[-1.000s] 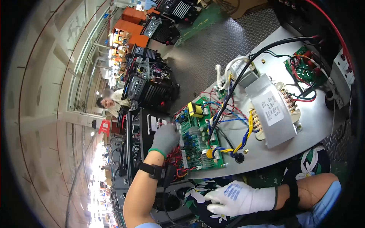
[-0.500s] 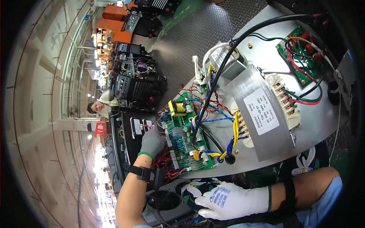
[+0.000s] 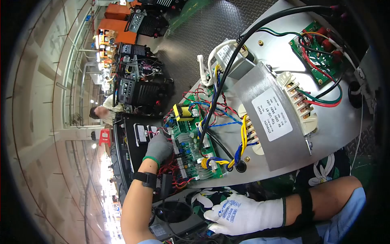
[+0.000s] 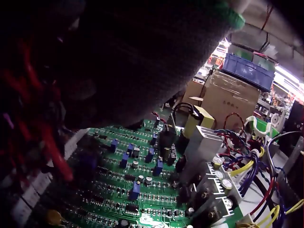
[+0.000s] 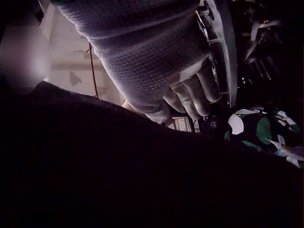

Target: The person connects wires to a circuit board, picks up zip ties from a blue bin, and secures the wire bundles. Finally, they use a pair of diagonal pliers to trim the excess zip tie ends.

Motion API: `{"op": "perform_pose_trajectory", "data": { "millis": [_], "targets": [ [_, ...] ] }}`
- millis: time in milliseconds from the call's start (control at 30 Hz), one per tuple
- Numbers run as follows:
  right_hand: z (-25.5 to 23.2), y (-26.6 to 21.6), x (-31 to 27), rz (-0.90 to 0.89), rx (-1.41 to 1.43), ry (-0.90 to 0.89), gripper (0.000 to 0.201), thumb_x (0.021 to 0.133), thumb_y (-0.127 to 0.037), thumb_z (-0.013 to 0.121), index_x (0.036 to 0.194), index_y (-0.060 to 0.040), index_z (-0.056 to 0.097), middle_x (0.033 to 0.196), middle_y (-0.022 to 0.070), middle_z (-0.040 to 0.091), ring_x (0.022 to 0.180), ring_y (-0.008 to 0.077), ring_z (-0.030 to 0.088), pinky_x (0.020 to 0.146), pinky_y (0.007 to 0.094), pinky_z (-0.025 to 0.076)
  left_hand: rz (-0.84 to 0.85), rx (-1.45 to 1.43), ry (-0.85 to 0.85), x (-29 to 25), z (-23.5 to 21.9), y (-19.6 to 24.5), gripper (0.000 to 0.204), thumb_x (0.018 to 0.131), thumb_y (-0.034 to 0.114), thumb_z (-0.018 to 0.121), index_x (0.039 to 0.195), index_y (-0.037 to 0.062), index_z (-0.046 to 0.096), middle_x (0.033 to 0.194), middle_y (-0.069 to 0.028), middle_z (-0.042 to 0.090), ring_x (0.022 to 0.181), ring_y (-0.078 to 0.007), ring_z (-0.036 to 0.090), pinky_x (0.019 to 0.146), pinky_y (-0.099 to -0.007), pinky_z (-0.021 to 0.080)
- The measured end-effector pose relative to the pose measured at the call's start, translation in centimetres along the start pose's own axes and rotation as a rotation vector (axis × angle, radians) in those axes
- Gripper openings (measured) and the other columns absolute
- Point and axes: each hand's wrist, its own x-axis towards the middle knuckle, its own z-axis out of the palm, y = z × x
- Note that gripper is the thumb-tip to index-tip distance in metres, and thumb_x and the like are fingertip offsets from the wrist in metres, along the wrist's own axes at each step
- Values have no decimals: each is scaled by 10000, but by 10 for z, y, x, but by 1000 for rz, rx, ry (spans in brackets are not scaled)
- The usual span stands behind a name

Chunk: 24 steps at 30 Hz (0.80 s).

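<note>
My left hand (image 3: pixel 159 147), in a grey glove with a green cuff, is at the edge of a green circuit board (image 3: pixel 191 140), beside a row of white connectors (image 3: pixel 180 163). Red wires (image 3: pixel 172 173) run below it. Its fingertips are hidden, so I cannot tell what they grip. In the left wrist view the dark glove hangs close over the board (image 4: pixel 142 175). My right hand (image 3: pixel 243 214), in a white glove, lies palm down over floral fabric (image 3: pixel 205 198), near the metal plate (image 3: pixel 268 168). In the right wrist view its fingers (image 5: pixel 194 97) look loosely extended, holding nothing.
A large labelled transformer (image 3: pixel 272 118), a smaller metal box (image 3: pixel 233 61) and a second circuit board (image 3: pixel 317 53) sit on the plate. A thick black cable (image 3: pixel 221 81) arches over it. Several black machines (image 3: pixel 138 93) line the floor; a person (image 3: pixel 106 114) is beyond.
The head view has shifted closer, so the board, plate and hands appear further left. My left hand stays at the connector edge of the board. My right hand keeps its pose.
</note>
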Motion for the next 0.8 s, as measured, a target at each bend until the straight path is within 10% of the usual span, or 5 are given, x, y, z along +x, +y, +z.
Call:
{"op": "perform_pose_trajectory", "data": {
  "millis": [500, 567, 667, 800],
  "targets": [
    [10, 15, 12, 64, -32, 4, 370, 919, -386, 444, 1103, -73, 519, 943, 142, 618, 841, 310, 626, 720, 440, 489, 132, 66, 102, -5, 12, -4, 274, 797, 260, 576, 889, 20, 671, 924, -231, 647, 881, -386, 631, 793, -451, 502],
    [12, 15, 11, 83, -57, -40, 374, 918, -398, 440, 1067, -65, 521, 925, 138, 620, 834, 321, 627, 706, 445, 492, 290, -228, 324, -41, -26, 5, 258, 824, 209, 562, 969, 9, 636, 900, -242, 635, 872, -397, 619, 773, -439, 501],
    [11, 14, 14, 69, -73, -91, 372, 917, -398, 439, 1038, -56, 523, 907, 140, 625, 817, 327, 632, 692, 446, 499, 230, -961, 451, -131, -90, 6, 151, 881, 115, 554, 963, 19, 636, 746, -9, 607, 625, -57, 550, 524, -200, 426],
    [14, 12, 19, 137, -111, -130, 363, 920, -382, 437, 1034, -49, 527, 910, 155, 634, 813, 331, 640, 688, 448, 509, 260, -556, 662, -185, -76, -35, 118, 833, 121, 609, 909, 46, 660, 784, -78, 654, 631, -164, 609, 566, -289, 471]
  ]
}}
